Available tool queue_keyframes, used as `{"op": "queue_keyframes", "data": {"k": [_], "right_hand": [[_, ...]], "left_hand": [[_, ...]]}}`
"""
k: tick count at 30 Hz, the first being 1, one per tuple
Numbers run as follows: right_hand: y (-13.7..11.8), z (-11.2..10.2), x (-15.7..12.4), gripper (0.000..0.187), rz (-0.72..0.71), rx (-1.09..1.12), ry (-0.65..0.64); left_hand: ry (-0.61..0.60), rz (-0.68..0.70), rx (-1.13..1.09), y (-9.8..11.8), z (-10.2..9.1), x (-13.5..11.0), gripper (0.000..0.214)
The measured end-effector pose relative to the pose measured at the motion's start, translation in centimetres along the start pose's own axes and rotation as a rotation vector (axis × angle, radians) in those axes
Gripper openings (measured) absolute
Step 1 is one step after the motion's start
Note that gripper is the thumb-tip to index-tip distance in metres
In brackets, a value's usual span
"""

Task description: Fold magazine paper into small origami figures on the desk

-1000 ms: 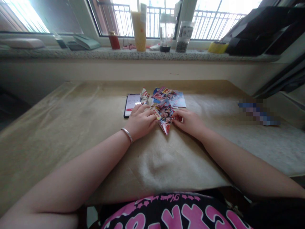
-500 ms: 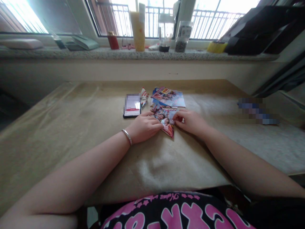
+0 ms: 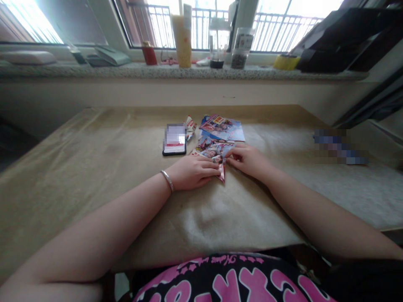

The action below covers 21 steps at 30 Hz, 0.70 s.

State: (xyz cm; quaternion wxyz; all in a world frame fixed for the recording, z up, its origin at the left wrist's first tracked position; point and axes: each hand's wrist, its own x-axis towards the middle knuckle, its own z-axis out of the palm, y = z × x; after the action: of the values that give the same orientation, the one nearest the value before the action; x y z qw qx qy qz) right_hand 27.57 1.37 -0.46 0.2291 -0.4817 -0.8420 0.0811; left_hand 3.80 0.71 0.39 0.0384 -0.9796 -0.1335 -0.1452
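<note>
A colourful printed sheet of paper, partly folded (image 3: 211, 153), lies on the tan-covered table (image 3: 94, 167) in front of me. My left hand (image 3: 194, 171), a silver bangle on its wrist, presses flat on the sheet's near left part with fingers stretched out together. My right hand (image 3: 249, 159) pinches the sheet's right edge between thumb and fingers. Just behind lies another printed sheet (image 3: 224, 126), and a small folded paper piece (image 3: 189, 124) sits beside it. A black phone (image 3: 175, 140) lies face up left of the sheets.
A stone window sill (image 3: 176, 72) behind the table carries a tall orange cup (image 3: 183, 38), a red jar (image 3: 149, 53), glass jars, a yellow item and dark cases. A blurred blue object (image 3: 340, 147) lies at the table's right.
The folded sheet has been turned and flattened; its lower point is smaller. My left hand slid down and right over it. My right hand moved slightly left along its edge.
</note>
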Motion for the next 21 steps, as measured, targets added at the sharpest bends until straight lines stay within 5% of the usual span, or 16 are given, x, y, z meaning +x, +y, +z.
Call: {"op": "queue_keyframes", "data": {"k": [13,21], "right_hand": [[0.3,1.5,0.6,0.027,0.055,0.05,0.225],[1.9,1.8,1.3,0.008,-0.09,0.177,0.159]], "left_hand": [[-0.006,0.024,-0.118,0.0,0.0,0.0,0.034],[0.01,-0.023,-0.174,-0.1,0.2,0.0,0.039]]}}
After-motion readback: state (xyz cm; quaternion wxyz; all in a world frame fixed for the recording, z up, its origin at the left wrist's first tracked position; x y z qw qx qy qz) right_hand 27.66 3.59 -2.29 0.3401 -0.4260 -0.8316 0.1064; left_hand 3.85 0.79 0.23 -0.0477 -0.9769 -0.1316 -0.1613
